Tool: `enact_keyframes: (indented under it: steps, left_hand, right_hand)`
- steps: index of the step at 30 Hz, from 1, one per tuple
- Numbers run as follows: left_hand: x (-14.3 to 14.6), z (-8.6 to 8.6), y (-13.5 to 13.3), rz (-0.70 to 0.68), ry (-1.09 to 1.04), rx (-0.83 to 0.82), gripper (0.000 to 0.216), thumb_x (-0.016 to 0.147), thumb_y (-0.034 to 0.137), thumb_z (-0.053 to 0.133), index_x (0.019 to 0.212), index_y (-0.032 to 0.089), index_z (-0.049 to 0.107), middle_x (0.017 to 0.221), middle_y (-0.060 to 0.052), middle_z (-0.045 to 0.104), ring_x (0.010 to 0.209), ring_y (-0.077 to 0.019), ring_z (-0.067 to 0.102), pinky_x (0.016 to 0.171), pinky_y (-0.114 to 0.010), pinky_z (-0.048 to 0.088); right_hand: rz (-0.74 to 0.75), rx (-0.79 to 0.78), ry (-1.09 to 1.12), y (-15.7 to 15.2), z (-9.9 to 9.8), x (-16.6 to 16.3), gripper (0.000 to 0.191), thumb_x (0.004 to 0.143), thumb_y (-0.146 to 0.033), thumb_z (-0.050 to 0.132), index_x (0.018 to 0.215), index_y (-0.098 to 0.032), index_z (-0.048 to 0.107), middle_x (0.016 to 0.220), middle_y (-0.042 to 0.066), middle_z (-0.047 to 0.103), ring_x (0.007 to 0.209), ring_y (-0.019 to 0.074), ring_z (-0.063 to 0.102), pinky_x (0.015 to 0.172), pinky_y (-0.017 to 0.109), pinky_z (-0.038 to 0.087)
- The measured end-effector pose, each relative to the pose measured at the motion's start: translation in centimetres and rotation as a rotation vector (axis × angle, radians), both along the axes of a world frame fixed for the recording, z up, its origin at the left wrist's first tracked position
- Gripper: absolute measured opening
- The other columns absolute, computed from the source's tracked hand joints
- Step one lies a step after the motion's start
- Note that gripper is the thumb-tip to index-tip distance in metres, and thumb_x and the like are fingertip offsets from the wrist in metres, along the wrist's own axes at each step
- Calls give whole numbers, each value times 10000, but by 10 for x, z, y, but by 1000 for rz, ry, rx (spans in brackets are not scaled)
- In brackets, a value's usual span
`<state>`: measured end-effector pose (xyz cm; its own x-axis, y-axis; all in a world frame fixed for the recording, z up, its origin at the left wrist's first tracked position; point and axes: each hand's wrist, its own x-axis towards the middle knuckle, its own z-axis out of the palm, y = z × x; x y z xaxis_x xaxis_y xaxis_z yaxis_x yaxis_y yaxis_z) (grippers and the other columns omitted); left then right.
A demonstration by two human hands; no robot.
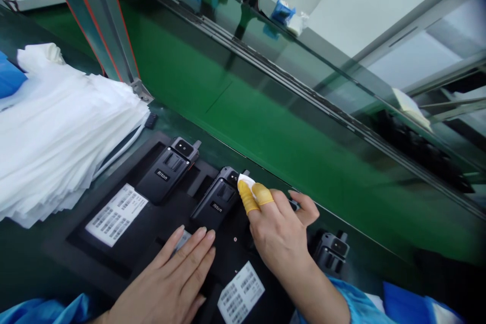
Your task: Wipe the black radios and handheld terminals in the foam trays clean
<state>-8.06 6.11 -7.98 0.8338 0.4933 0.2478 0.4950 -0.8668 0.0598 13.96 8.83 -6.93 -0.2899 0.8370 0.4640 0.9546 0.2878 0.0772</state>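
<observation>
Several dark handheld radios with a "Riton" label lie in a black foam tray (114, 272). My right hand (279, 228) wears yellow finger cots on two fingers and pinches a small white wipe (246, 180). That wipe is at the camera window on the top end of the middle radio (216, 202). My left hand (170, 278) lies flat, fingers stretched, at the lower end of this radio, partly covering a white label. To the left is another radio (165, 172), and a third radio (331, 253) shows partly beyond my right wrist.
A thick stack of white sheets (68, 131) lies at the left, near a metal post (102, 15). The green conveyor belt (266, 126) runs behind the tray. White barcode labels (117, 215) lie in the tray. A blue packet (408, 304) is at lower right.
</observation>
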Motion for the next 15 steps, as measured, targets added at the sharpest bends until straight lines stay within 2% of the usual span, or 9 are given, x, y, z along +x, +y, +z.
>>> enact_keyframes:
  steps: [7,11,13,15]
  left_hand:
    - [1,0,1,-6,-2,-3,434,842,213,446,1255,112,538,1338,-102,536,1274,-249,425,1136,-458,53]
    - [0,0,0,-6,-13,4,428,845,211,437,1248,114,543,1327,-100,545,1261,-243,437,1132,-452,61]
    - [0,0,0,4,-25,-5,400,873,239,432,1239,129,553,1316,-86,557,1264,-230,432,1134,-436,71]
    - [1,1,-1,39,-46,-28,371,908,293,423,1217,150,572,1297,-66,576,1262,-213,434,1138,-417,77]
  right_hand:
    - [-81,40,33,-4,-5,8,325,802,10,369,620,-227,497,610,-42,466,734,124,470,892,369,243]
    - [-141,99,31,-4,0,14,295,835,-24,384,794,-244,576,689,-47,512,729,119,473,861,363,269]
    - [-126,97,-2,-2,3,12,301,839,-34,393,866,-253,598,719,-41,532,734,124,468,870,370,268]
    - [-69,56,-46,2,6,6,310,831,-33,396,845,-255,612,719,-31,541,750,133,467,903,390,248]
